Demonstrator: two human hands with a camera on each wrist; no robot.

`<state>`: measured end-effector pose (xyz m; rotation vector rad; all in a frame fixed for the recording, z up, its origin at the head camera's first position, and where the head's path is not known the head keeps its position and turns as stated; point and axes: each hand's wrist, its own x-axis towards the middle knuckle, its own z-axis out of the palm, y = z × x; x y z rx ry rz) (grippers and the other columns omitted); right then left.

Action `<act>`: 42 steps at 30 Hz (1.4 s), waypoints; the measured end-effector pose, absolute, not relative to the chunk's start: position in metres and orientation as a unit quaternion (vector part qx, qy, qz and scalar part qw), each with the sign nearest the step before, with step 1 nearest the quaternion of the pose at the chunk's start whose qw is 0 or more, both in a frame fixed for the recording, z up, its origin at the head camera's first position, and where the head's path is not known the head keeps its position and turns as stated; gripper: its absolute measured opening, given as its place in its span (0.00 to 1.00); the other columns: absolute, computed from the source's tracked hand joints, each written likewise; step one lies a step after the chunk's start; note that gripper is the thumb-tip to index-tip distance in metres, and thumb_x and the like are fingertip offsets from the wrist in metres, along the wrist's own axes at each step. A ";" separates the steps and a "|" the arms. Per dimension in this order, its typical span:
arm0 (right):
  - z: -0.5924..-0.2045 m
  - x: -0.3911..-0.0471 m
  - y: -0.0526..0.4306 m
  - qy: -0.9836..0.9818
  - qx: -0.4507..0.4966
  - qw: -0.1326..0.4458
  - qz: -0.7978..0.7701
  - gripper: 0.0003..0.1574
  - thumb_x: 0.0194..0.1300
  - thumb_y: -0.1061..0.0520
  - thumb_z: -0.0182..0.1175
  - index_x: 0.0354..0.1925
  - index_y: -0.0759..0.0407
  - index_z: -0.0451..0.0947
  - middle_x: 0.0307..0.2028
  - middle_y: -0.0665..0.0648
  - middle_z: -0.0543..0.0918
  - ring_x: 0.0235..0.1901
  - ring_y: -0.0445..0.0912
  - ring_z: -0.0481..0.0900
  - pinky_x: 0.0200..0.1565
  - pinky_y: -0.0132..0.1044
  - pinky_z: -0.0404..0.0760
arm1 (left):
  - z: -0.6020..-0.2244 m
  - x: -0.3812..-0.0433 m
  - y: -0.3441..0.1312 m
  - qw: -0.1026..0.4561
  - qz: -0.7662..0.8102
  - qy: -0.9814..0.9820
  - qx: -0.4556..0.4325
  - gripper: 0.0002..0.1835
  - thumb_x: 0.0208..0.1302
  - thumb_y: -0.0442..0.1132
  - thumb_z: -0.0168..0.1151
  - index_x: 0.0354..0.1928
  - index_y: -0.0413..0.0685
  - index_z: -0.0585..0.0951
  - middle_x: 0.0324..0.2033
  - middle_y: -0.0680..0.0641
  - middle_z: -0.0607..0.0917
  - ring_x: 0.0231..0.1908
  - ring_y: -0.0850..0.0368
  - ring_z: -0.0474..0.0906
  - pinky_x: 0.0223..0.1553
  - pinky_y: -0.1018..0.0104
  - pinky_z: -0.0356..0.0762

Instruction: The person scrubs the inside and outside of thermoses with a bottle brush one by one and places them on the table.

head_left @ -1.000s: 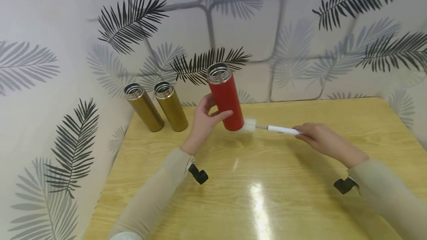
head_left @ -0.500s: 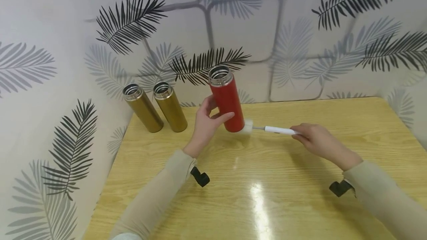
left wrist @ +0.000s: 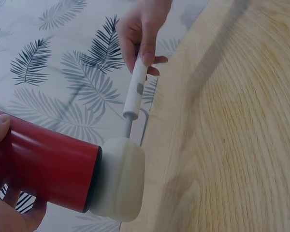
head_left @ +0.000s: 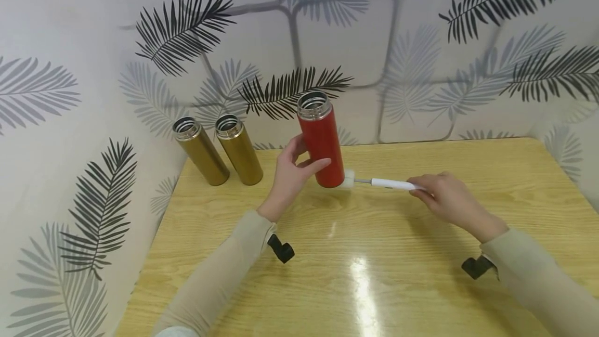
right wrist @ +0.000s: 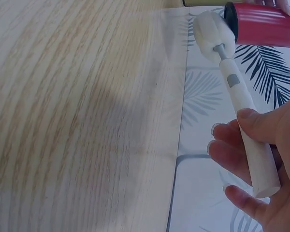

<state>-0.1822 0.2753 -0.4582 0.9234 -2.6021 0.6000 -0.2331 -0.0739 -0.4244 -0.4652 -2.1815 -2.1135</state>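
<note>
In the head view my left hand grips a red vacuum flask around its lower body. The flask has no lid, and its steel mouth faces up, tilted slightly left. My right hand pinches the white handle of a bottle brush between thumb and fingers. A thin metal rod joins the handle to a thick white sponge head, which lies against the dark base of the flask in the left wrist view. From the right wrist, the sponge shows pressed at that same end, outside the flask.
Two gold flasks without lids stand side by side at the back left of the wooden table. A wall with leaf-patterned paper rises directly behind the table's far edge. Light reflects off the tabletop in the middle.
The red flask has shifted slightly right and down in the head view. My right hand and the brush have moved a little left, the sponge staying at the flask's base.
</note>
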 end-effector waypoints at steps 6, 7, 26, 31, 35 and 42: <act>-0.459 -0.183 0.276 -0.898 0.348 0.169 0.210 0.19 0.56 0.68 0.76 0.48 0.66 0.88 0.31 0.51 0.89 0.22 0.33 0.69 0.33 0.49 0.80 | -0.422 -0.233 -0.074 0.032 -0.683 -0.714 -0.152 0.34 0.66 0.41 0.75 0.72 0.53 0.73 0.64 0.51 0.81 0.62 0.53 0.76 0.65 0.50 0.77; -0.459 -0.182 0.276 -0.894 0.356 0.172 0.209 0.20 0.55 0.68 0.76 0.48 0.66 0.88 0.31 0.50 0.89 0.22 0.32 0.68 0.33 0.49 0.80 | -0.422 -0.233 -0.075 0.034 -0.681 -0.716 -0.150 0.34 0.66 0.41 0.75 0.72 0.53 0.73 0.64 0.52 0.81 0.62 0.54 0.76 0.65 0.51 0.77; -0.467 -0.172 0.282 -0.899 0.340 0.179 0.208 0.25 0.50 0.70 0.77 0.49 0.67 0.86 0.37 0.57 0.90 0.30 0.50 0.85 0.42 0.59 0.81 | -0.428 -0.240 -0.089 0.040 -0.664 -0.740 -0.097 0.38 0.64 0.43 0.76 0.73 0.51 0.70 0.65 0.50 0.80 0.66 0.53 0.74 0.65 0.50 0.77; -0.473 -0.169 0.294 -0.906 0.321 0.170 0.216 0.23 0.52 0.70 0.76 0.48 0.67 0.86 0.35 0.56 0.90 0.29 0.49 0.85 0.39 0.58 0.82 | -0.436 -0.247 -0.104 0.064 -0.654 -0.749 -0.083 0.39 0.62 0.38 0.77 0.73 0.46 0.71 0.66 0.45 0.79 0.66 0.50 0.74 0.63 0.49 0.78; -0.475 -0.166 0.302 -0.910 0.304 0.161 0.232 0.22 0.54 0.70 0.75 0.49 0.66 0.86 0.36 0.55 0.90 0.30 0.48 0.84 0.37 0.54 0.82 | -0.445 -0.252 -0.114 0.085 -0.634 -0.766 -0.062 0.38 0.61 0.36 0.78 0.72 0.43 0.71 0.67 0.42 0.79 0.67 0.47 0.74 0.63 0.48 0.78; -0.477 -0.162 0.307 -0.914 0.277 0.153 0.254 0.21 0.55 0.70 0.74 0.49 0.67 0.86 0.37 0.56 0.90 0.32 0.48 0.85 0.33 0.47 0.83 | -0.461 -0.259 -0.127 0.114 -0.614 -0.780 -0.030 0.38 0.59 0.33 0.79 0.71 0.41 0.73 0.66 0.40 0.80 0.66 0.45 0.75 0.61 0.46 0.79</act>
